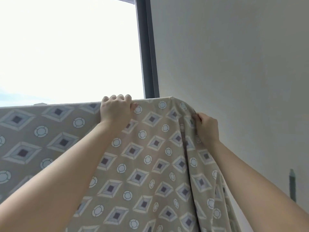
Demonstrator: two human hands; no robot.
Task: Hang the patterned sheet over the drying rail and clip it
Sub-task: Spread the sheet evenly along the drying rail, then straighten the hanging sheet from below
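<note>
sheet (150,164): hangs over the rail, middle of frame
left hand (115,111): grips the top fold
right hand (209,128): pinches the bunched edge
left to do: clip it; no clip seen

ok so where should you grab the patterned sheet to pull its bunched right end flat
Pinch the patterned sheet at its hanging side edge just below the top fold, coming from the right, where the right hand already grips. The folds gather there, while the left hand pins the top edge, so an outward pull should spread them.
</note>
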